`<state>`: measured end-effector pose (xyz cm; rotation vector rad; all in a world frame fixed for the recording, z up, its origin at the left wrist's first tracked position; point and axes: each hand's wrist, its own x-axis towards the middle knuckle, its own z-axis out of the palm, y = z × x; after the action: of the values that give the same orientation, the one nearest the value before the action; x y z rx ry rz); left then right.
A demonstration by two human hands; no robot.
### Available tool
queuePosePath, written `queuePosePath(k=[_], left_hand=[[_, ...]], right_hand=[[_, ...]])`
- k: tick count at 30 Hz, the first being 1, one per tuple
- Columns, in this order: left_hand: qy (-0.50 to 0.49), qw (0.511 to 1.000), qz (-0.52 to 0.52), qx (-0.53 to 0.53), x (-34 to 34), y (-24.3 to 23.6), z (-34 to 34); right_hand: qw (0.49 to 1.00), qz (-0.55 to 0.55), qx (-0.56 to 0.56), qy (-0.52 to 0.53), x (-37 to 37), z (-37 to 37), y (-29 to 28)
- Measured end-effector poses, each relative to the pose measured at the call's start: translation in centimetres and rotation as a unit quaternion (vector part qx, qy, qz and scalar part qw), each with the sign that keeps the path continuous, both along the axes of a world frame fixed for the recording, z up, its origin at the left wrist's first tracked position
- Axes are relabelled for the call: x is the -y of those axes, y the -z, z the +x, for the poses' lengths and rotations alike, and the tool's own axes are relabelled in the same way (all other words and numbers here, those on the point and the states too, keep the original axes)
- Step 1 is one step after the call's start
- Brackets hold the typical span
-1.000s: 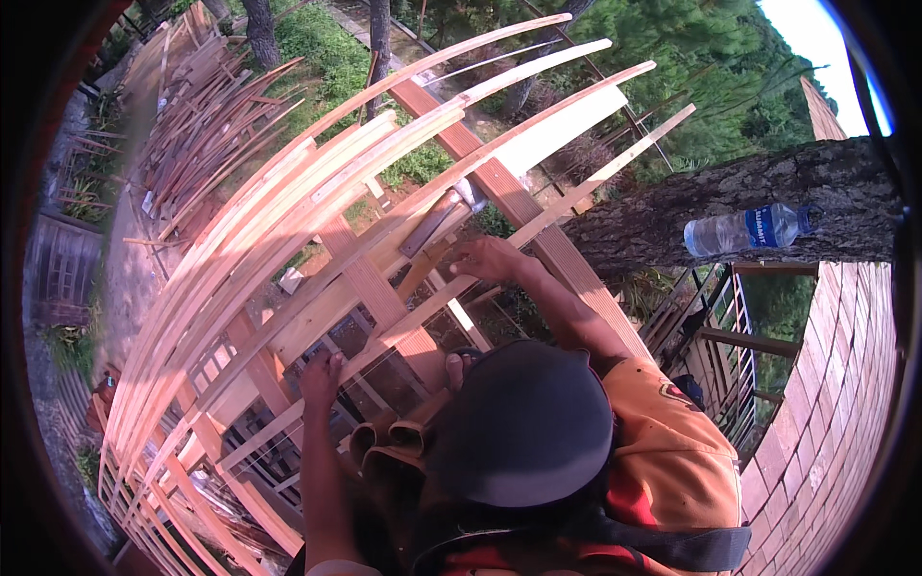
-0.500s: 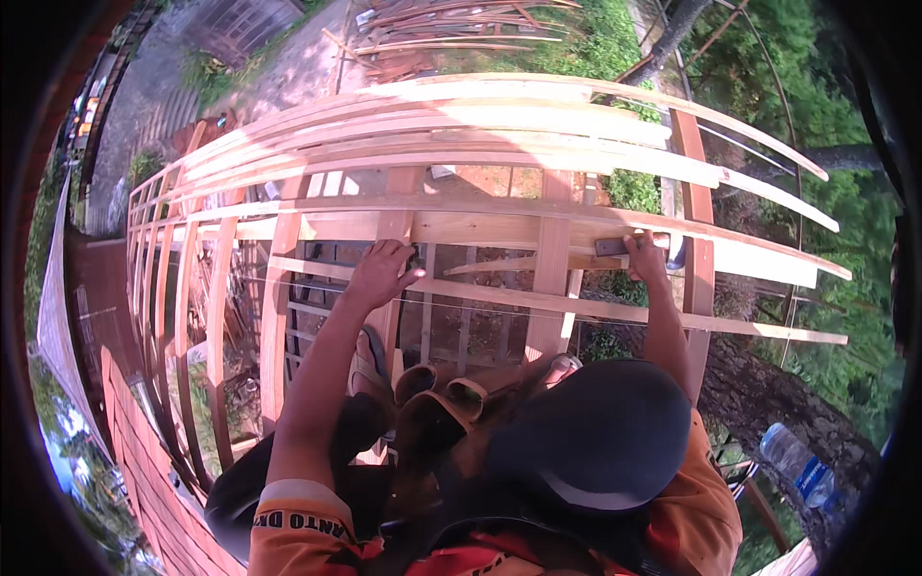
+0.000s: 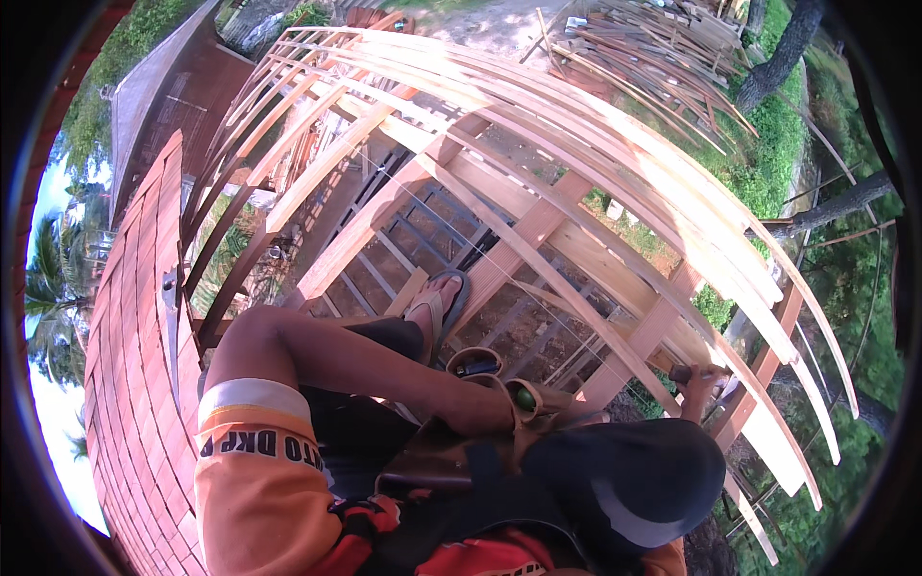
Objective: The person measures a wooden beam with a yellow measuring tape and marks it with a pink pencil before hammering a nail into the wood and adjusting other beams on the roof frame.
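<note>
My left hand [image 3: 485, 411] reaches down into or against the open leather tool pouch [image 3: 525, 394] at my waist, its fingers hidden; a dark object and a green one show inside the pouch. Out to the right, my right hand [image 3: 701, 384] has its fingers round a grey-brown tool [image 3: 682, 373], partly hidden, beside a pale plank [image 3: 616, 285] of the timber roof frame. A thin string [image 3: 480, 259] crosses the battens. My sandalled foot [image 3: 437, 305] rests on the frame, and a dark cap [image 3: 619, 480] hides part of my right arm.
Long battens [image 3: 576, 134] run over wide beams [image 3: 567, 209], with open gaps down to metal bars and ground. A red tiled roof [image 3: 130, 374] slopes at left, beside another building [image 3: 154, 134]. Tree branches [image 3: 778, 67] stand at right; a timber pile [image 3: 653, 67] lies beyond the frame.
The view has swung left. My left hand has left the batten and moved down to the pouch. My right hand stays out at the right by the tool.
</note>
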<state>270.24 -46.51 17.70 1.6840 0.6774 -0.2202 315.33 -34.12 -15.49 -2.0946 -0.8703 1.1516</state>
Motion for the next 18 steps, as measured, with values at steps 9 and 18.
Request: queuePosePath(k=[9, 18], left_hand=[[0.177, 0.960, 0.181, -0.123, 3.4, 7.3, 0.0], [0.096, 0.950, 0.291, -0.059, 2.1, 8.9, -0.2]], right_hand=[[0.996, 0.023, 0.019, 0.085, 0.2, 0.2, -2.0], [0.964, 0.103, -0.213, 0.124, 2.3, 0.9, -2.3]])
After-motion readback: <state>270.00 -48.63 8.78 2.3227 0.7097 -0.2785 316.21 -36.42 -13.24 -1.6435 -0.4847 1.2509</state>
